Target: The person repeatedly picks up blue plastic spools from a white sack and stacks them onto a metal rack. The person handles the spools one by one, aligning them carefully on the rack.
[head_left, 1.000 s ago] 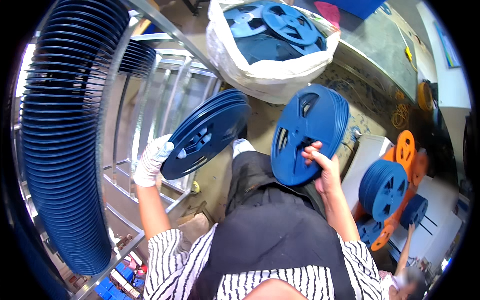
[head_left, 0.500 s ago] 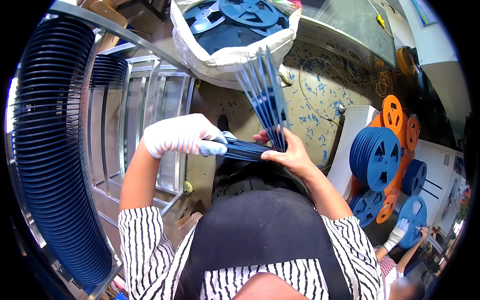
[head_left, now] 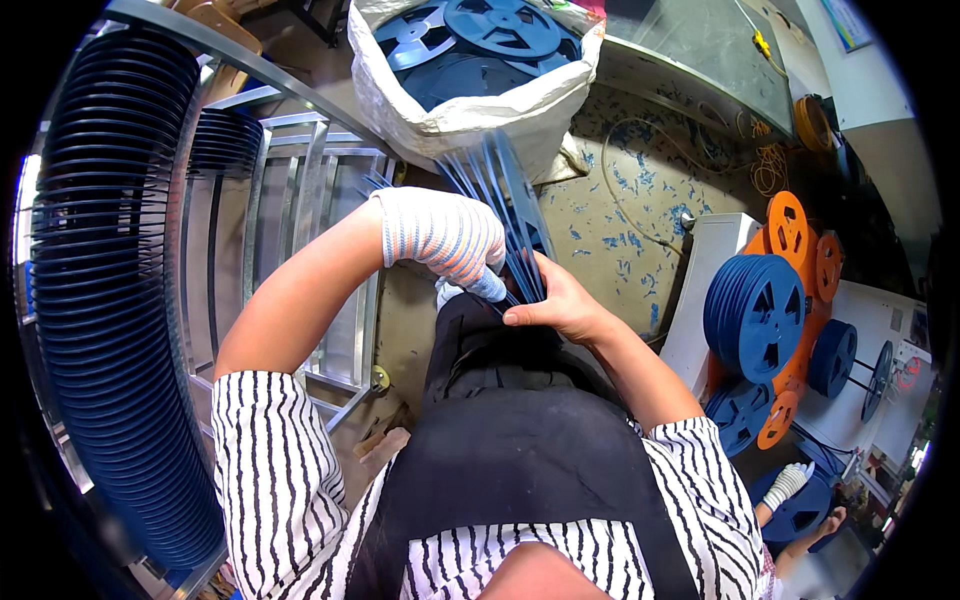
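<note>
My left hand (head_left: 445,235), in a striped knit glove, is closed over the near edge of a bunch of blue reels (head_left: 500,205); its fingertips are buried in the stack. My bare right hand (head_left: 560,305) pinches the same reels from below, thumb across their rims. The reels stand on edge, fanning up and away from my fingers toward the white sack (head_left: 470,120) of more blue reels just beyond. How many I hold is hard to count, perhaps five. Left of my gloved knuckles stands a metal rack (head_left: 290,190).

Matt blue plastic reels (head_left: 497,190); knitted cloth glove (head_left: 440,235); shiny metal rack (head_left: 300,190).
</note>
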The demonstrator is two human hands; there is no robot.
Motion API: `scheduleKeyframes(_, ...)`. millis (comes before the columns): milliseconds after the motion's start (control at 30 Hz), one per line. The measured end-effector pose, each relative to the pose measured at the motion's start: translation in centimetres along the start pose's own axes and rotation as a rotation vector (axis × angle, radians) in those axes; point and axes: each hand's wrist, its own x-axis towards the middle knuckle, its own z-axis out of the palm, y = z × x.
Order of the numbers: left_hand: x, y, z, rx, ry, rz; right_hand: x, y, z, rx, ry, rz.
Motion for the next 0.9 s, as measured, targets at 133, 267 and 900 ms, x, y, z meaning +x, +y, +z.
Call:
scheduleKeyframes(133, -0.4, -1.2, 1.1, 0.035, 0.249, 0.123, 0.1, 0.5, 0.2, 0.093, 0.045, -0.029)
scheduleKeyframes(267, -0.2, -3.1, 3.1, 0.165, 0.780, 0.282, -0.6, 0.8, 0.0, 0.190, 0.175, -0.022)
scheduleKeyframes(900, 11.6, -4.9, 21.5, -2.089, 1.217, -0.172, 3.0, 0.3, 3.1, 0.113, 0.391, 0.045)
